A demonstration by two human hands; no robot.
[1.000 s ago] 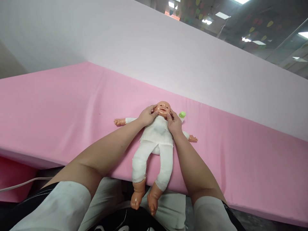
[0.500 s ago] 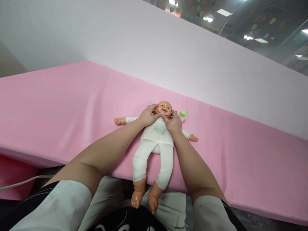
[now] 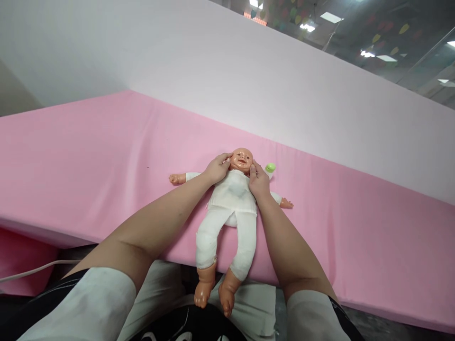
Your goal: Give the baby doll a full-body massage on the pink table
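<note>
A baby doll (image 3: 232,194) with a white cloth body lies on its back, face up, its arms spread out and its feet over the near edge of the pink-covered surface. On one side of its head, my left hand (image 3: 217,169) is closed with fingertips at the cheek and ear. My right hand (image 3: 259,181) holds the opposite side, fingers curved along the jaw and partly out of sight. Just beyond the right hand is a small object with a light green top (image 3: 270,167) and a pale lower part, half hidden by that hand.
The pink cover (image 3: 373,237) stretches to both sides with a few creases. Behind it rises a white wall or panel (image 3: 213,66), with glass above at the right. A pale cable (image 3: 39,269) runs at the lower left, beside a red-pink block (image 3: 21,260).
Both thumbs have moved from under the doll's chin outward to the sides of its head, baring the neck and collar. The doll's body stays in place.
</note>
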